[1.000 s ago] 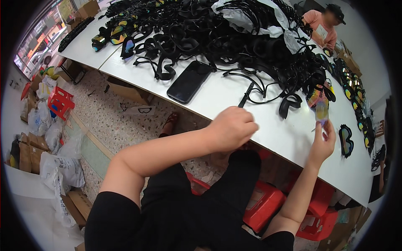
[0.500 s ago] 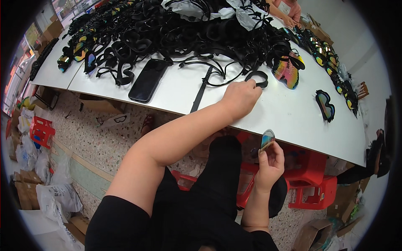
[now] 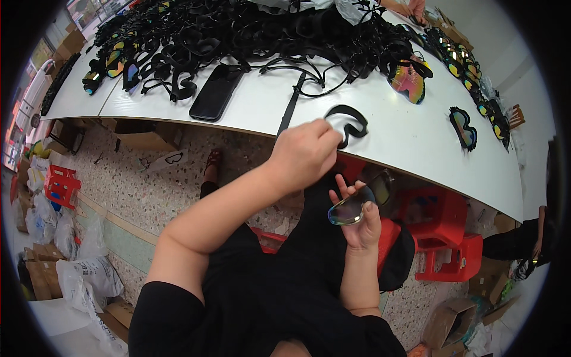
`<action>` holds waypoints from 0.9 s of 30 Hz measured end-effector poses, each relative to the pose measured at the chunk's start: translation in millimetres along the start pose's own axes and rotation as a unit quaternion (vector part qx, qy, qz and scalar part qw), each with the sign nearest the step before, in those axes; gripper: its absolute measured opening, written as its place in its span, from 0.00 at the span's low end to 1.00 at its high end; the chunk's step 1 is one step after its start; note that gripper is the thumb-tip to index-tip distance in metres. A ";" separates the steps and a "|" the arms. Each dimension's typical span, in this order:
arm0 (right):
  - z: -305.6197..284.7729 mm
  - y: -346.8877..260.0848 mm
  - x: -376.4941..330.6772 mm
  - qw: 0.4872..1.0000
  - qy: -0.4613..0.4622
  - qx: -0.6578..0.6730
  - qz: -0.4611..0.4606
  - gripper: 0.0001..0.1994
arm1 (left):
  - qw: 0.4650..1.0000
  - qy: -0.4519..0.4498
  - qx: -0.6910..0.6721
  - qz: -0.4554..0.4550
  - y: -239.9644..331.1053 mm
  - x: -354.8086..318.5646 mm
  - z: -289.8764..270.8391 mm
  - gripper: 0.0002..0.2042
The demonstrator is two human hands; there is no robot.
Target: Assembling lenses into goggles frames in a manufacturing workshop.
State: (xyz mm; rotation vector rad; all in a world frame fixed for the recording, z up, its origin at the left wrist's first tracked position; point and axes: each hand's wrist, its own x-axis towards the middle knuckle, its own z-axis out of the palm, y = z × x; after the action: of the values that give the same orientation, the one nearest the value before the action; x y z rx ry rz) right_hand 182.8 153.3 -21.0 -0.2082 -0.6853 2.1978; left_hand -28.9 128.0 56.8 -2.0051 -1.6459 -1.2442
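Observation:
My left hand (image 3: 304, 152), at the near edge of the white table (image 3: 404, 134), has its fingers closed on one end of a black goggle frame (image 3: 361, 119). The rest of that curved frame stretches over the tabletop. Lower and to the right, off the table, my right hand (image 3: 363, 229) holds a clear, iridescent goggle lens (image 3: 344, 213) between thumb and fingers. Two fingertips show above the lens. A black phone (image 3: 216, 95) and a narrow black strip (image 3: 291, 107) lie on the table beyond my left forearm.
A large heap of black goggle frames (image 3: 256, 38) covers the far side. A pink-orange mirrored lens (image 3: 408, 82) and goggles (image 3: 463, 128) lie to the right. Red stools (image 3: 449, 259) stand below the table. Another person's hand (image 3: 399, 8) shows at the far edge.
My left hand has drawn the goggle frame from beside the heap toward the near edge. My right hand has turned the lens, so its wide face now shows.

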 end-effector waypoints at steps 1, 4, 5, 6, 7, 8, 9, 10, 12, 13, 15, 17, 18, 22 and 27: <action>1.0 1.0 1.1 1.000 -0.020 0.021 0.012 0.24 | 1.000 -0.005 -0.019 0.005 9.2 -10.6 -12.0 0.09; 10.4 12.3 2.3 0.994 -0.083 0.060 0.043 0.22 | 0.999 -0.026 -0.032 -0.005 24.6 -57.0 -49.1 0.10; -2.5 17.1 -2.6 0.992 -0.073 0.106 0.015 0.24 | 0.998 -0.043 -0.039 -0.020 30.7 -73.1 -59.1 0.10; -18.4 23.0 -6.1 0.985 -0.070 0.159 -0.004 0.25 | 0.997 -0.055 -0.034 -0.033 35.8 -88.6 -65.0 0.09; -16.0 18.7 -11.8 0.993 -0.035 0.114 -0.005 0.24 | 0.995 -0.059 -0.054 -0.056 36.3 -107.0 -67.1 0.08; -12.2 14.6 -14.1 0.997 -0.050 0.061 0.000 0.23 | 0.994 -0.065 -0.060 -0.069 36.9 -121.1 -67.2 0.08; -18.9 10.6 -14.5 0.991 -0.108 0.078 -0.020 0.22 | 0.992 -0.054 -0.082 -0.077 36.3 -132.3 -61.2 0.07; -43.9 7.2 -20.7 0.998 -0.045 0.008 -0.047 0.22 | 0.990 -0.038 -0.094 -0.099 36.4 -144.2 -55.7 0.07; -40.2 7.3 -24.3 0.997 -0.067 0.043 0.010 0.24 | 0.977 -0.027 -0.132 -0.166 37.6 -167.7 -47.4 0.06; -32.3 13.8 -25.2 0.996 -0.074 0.030 0.039 0.24 | 0.970 -0.034 -0.151 -0.189 40.4 -179.7 -48.7 0.06; -20.4 28.4 -26.3 0.994 -0.060 -0.038 0.087 0.26 | 0.964 -0.013 -0.149 -0.221 41.7 -197.4 -50.1 0.06; -11.6 42.3 -29.8 0.983 -0.040 -0.057 0.169 0.27 | 0.964 -0.023 -0.121 -0.234 41.6 -214.6 -53.9 0.06; -1.7 47.2 -31.0 0.978 -0.035 -0.073 0.192 0.26 | 0.959 -0.022 -0.124 -0.252 40.6 -221.0 -52.9 0.06; -7.8 59.7 -29.8 0.955 0.011 -0.137 0.262 0.22 | 0.920 -0.040 -0.221 -0.321 29.5 -239.1 -56.9 0.07; -11.4 67.5 -39.5 0.965 0.007 -0.109 0.240 0.25 | 0.865 -0.132 -0.318 -0.366 16.1 -263.3 -57.3 0.07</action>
State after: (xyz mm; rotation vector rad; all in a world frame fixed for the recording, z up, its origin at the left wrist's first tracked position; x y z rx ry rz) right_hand 168.7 92.8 -69.9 -0.5530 -0.9474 2.5688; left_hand -37.0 -92.0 -99.4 -1.9844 -2.5409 -2.0666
